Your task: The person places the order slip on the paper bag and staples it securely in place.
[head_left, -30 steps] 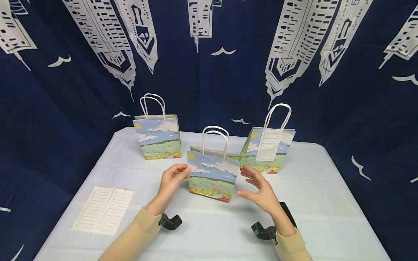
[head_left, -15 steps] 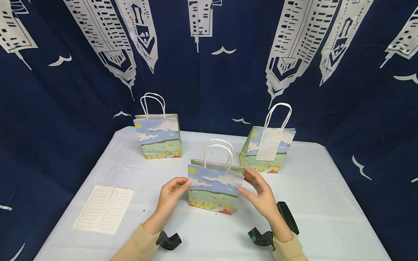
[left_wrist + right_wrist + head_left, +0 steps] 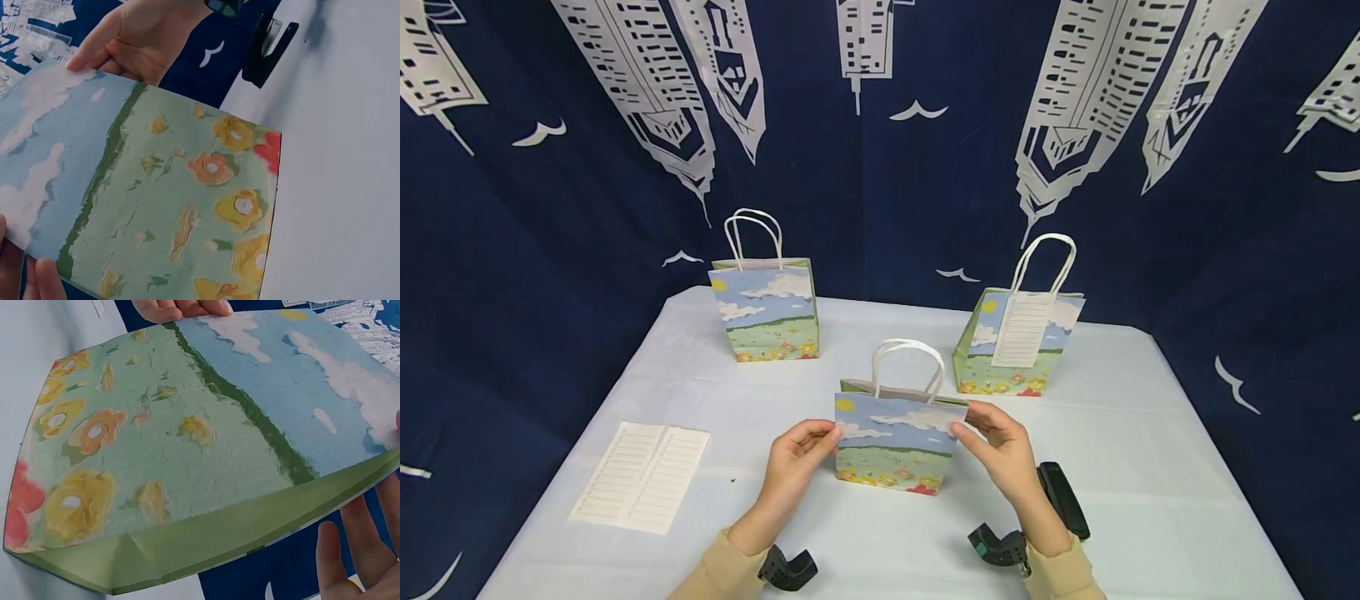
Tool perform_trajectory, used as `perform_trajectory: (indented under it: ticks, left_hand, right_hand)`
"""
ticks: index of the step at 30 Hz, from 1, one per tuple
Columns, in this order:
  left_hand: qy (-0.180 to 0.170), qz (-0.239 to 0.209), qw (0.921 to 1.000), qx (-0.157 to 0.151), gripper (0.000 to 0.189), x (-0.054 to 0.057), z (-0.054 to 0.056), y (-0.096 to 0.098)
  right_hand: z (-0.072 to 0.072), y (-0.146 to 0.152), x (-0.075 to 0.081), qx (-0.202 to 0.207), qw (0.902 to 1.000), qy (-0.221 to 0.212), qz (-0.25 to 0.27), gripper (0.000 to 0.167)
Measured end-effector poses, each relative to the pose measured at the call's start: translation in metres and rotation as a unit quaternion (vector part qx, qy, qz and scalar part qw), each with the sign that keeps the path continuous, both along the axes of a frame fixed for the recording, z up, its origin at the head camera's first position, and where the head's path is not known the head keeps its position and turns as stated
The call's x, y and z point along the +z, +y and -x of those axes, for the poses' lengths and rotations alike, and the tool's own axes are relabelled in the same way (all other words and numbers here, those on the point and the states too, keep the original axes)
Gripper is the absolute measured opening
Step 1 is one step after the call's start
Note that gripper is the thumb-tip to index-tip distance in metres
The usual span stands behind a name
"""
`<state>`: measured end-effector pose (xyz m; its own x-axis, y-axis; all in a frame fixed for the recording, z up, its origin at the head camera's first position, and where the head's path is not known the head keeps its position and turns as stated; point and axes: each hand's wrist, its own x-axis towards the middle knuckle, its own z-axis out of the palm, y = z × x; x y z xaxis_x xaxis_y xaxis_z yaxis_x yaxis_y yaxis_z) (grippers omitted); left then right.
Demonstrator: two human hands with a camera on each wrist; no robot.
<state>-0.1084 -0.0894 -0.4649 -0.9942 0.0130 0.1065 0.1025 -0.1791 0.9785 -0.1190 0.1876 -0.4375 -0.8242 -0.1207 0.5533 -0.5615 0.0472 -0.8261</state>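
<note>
Front paper bag: where is it seen, and how is it held?

— It is seen over the middle of the white table, handles up, between two hands. Its left edge is pinched by the left hand. Its upper right edge is held by the right hand, with the thumb laid on a painted cloud.

— Is its base set on the table?

— That cannot be told. Flowers are painted along the bottom; white handles are raised above.

— What else is shown?

— Farther back, a left rear bag and a right rear bag are stood upright, the latter's front partly covered by a lined card. Lined sheets are laid at the left.
</note>
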Motion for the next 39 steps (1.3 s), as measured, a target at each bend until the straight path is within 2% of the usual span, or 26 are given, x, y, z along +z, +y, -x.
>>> perform_trajectory:
  ticks: [6,10,13,17,20,23,26,28,30,33,35,37,39]
  left_hand:
    - [0.049,0.031,0.9982,-0.013,0.023,0.004,-0.003,-0.008]
    - [0.085,0.049,0.9951,-0.001,0.021,0.008,-0.004,-0.022]
    - [0.098,0.058,0.9932,0.024,0.020,0.013,-0.006,-0.036]
    - [0.100,0.063,0.9903,0.073,0.020,0.020,-0.007,-0.054]
    - [0.088,0.077,0.9869,0.112,0.021,0.024,-0.008,-0.068]
    - [0.077,0.113,0.9809,0.138,0.021,0.025,-0.007,-0.082]
    - [0.066,0.166,0.9720,0.153,0.024,0.017,-0.006,-0.099]
    - [0.071,0.205,0.9639,0.154,0.026,0.001,-0.001,-0.116]
    - [0.059,0.241,0.9554,0.161,0.029,-0.014,0.004,-0.132]
    - [0.048,0.271,0.9456,0.174,0.034,-0.033,0.010,-0.153]
    - [0.037,0.283,0.9409,0.183,0.036,-0.036,0.011,-0.162]
    - [0.046,0.285,0.9375,0.193,0.034,-0.038,0.013,-0.168]
    - [0.042,0.309,0.9280,0.203,0.034,-0.034,0.012,-0.170]
  right_hand:
    - [0.001,0.000,0.000,-0.009,0.9999,-0.010,0.008,0.035]
    - [0.001,-0.001,-0.001,-0.021,0.9993,-0.027,0.014,0.033]
    - [0.000,-0.002,-0.002,-0.023,0.9985,-0.040,0.029,0.034]
    - [0.000,-0.002,-0.004,-0.019,0.9974,-0.047,0.051,0.031]
    - [0.001,-0.003,-0.004,-0.019,0.9967,-0.053,0.059,0.029]
    - [0.003,-0.004,-0.005,-0.019,0.9963,-0.058,0.060,0.027]
    - [0.004,-0.004,-0.005,-0.019,0.9963,-0.057,0.062,0.024]
    - [0.004,-0.004,-0.005,-0.018,0.9964,-0.054,0.063,0.024]
    - [0.004,-0.004,-0.005,-0.020,0.9964,-0.056,0.062,0.026]
    - [0.004,-0.004,-0.004,-0.027,0.9963,-0.061,0.055,0.026]
    - [0.004,-0.004,-0.004,-0.033,0.9958,-0.067,0.052,0.025]
    - [0.004,-0.003,-0.003,-0.038,0.9954,-0.073,0.049,0.023]
    - [0.003,-0.003,-0.003,-0.041,0.9949,-0.078,0.050,0.022]
